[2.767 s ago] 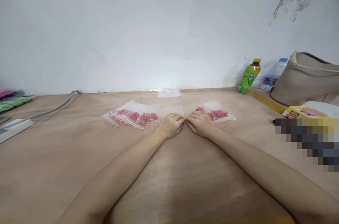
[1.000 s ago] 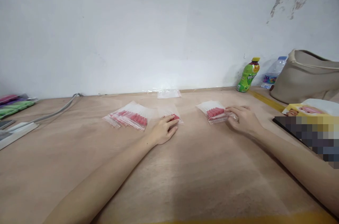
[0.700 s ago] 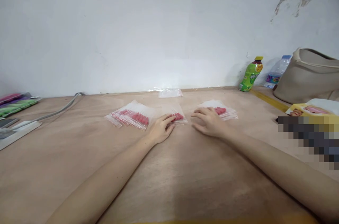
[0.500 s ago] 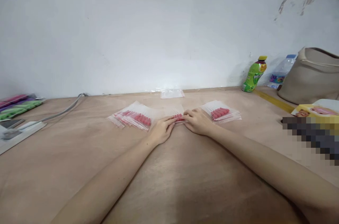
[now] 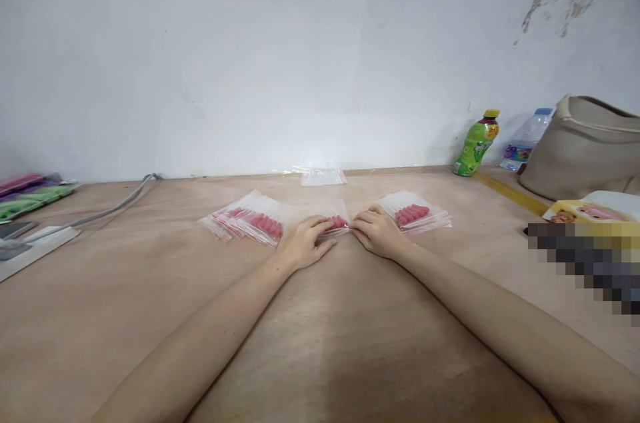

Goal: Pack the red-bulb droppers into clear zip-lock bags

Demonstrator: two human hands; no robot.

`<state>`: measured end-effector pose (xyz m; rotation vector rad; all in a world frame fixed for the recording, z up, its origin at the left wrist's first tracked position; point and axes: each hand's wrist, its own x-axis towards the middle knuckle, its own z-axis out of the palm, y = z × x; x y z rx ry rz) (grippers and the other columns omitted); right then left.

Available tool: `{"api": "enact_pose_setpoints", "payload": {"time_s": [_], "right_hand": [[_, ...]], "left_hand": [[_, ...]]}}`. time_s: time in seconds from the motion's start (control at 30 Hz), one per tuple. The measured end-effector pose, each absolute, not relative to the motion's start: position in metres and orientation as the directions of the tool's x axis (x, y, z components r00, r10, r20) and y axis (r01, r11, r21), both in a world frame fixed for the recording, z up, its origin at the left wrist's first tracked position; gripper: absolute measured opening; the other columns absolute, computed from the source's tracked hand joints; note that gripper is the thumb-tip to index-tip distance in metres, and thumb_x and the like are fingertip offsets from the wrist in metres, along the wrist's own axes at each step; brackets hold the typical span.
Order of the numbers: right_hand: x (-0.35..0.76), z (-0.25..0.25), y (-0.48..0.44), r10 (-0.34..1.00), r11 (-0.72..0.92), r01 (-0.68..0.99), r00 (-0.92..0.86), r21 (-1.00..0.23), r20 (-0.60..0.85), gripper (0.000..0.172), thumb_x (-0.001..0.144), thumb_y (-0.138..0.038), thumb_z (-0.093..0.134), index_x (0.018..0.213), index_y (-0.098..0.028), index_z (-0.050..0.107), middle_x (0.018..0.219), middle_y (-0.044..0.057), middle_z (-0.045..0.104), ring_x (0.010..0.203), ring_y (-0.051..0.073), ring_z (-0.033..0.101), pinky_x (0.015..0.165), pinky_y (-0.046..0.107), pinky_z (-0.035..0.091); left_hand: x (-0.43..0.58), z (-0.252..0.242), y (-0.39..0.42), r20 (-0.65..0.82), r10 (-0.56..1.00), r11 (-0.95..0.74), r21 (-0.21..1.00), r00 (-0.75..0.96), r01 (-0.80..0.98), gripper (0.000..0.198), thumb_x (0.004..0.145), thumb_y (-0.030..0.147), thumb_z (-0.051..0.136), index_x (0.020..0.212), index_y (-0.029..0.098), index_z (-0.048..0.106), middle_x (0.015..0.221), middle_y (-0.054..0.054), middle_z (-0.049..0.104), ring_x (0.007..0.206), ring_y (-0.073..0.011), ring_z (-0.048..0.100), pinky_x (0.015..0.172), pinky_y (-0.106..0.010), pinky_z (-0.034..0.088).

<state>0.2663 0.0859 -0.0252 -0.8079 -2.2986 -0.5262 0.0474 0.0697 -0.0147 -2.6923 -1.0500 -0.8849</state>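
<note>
A small clear plastic bag [image 5: 339, 208] lies flat between my hands, with several short pinkish-red rounded pieces [image 5: 340, 222] lined up near its close end. My left hand [image 5: 306, 242] rests over the bag's left side, its fingers stretched out and the thumb apart on the table. At the near right corner, the fingers of my right hand [image 5: 379, 231] are bent together and pinch the bag's edge. To the left is a fanned stack of similar filled bags [image 5: 253, 218]. Another such stack [image 5: 415, 212] lies just beyond my right hand.
Flat clear bags [image 5: 323, 177] lie by the wall. At right stand a green drink bottle [image 5: 477, 144], a water bottle [image 5: 525, 141] and a beige bag [image 5: 583, 146], with a yellow packet [image 5: 590, 211] before them. A grey cable [image 5: 115, 206] and coloured packs [image 5: 35, 195] are at left.
My right hand has shifted from over the red pieces to the bag's right corner, uncovering them. My left thumb has spread away from its fingers.
</note>
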Motion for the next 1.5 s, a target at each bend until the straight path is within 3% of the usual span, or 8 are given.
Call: {"api": "enact_pose_setpoints", "payload": {"time_s": [0.3,0.63,1.17,1.5], "right_hand": [[0.264,-0.022,0.085,0.382,0.706,0.669,-0.634,0.231,0.672,0.020,0.084,-0.020,0.043,0.076,-0.016,0.061,0.072,0.003,0.062,0.068,0.013,0.052,0.076,0.033,0.029],[0.265,-0.023,0.085,0.384,0.701,0.676,-0.628,0.229,0.677,0.020,0.084,-0.022,0.043,0.075,-0.016,0.061,0.071,0.003,0.061,0.068,0.013,0.051,0.077,0.032,0.028],[0.271,-0.014,0.074,0.388,0.714,0.668,-0.626,0.208,0.677,0.022,0.084,-0.019,0.041,0.074,-0.018,0.060,0.070,0.002,0.062,0.068,0.013,0.050,0.080,0.034,0.025],[0.269,-0.013,0.072,0.372,0.721,0.654,-0.644,0.228,0.669,0.023,0.085,-0.020,0.041,0.072,-0.017,0.060,0.068,0.002,0.061,0.067,0.012,0.050,0.079,0.034,0.025]], "left_hand": [[0.075,-0.018,0.086,0.612,0.381,-0.823,-0.117,0.693,0.556,0.017,0.084,0.014,0.045,0.090,0.014,0.061,0.094,-0.007,0.063,0.090,-0.0177,0.057,0.081,-0.030,0.047],[0.084,-0.019,0.100,0.577,0.240,-0.802,-0.335,0.781,0.495,0.017,0.084,0.013,0.041,0.077,0.012,0.057,0.078,-0.008,0.062,0.077,-0.0193,0.058,0.072,-0.033,0.047],[0.031,-0.009,0.076,0.528,0.309,-0.717,-0.417,0.791,0.559,0.021,0.090,0.017,0.037,0.083,0.015,0.057,0.086,-0.007,0.062,0.083,-0.0176,0.058,0.076,-0.032,0.046],[0.027,-0.006,0.068,0.485,0.432,-0.626,-0.446,0.760,0.640,0.025,0.092,0.017,0.036,0.073,0.014,0.053,0.069,-0.007,0.054,0.067,-0.0199,0.052,0.063,-0.032,0.041]]}}
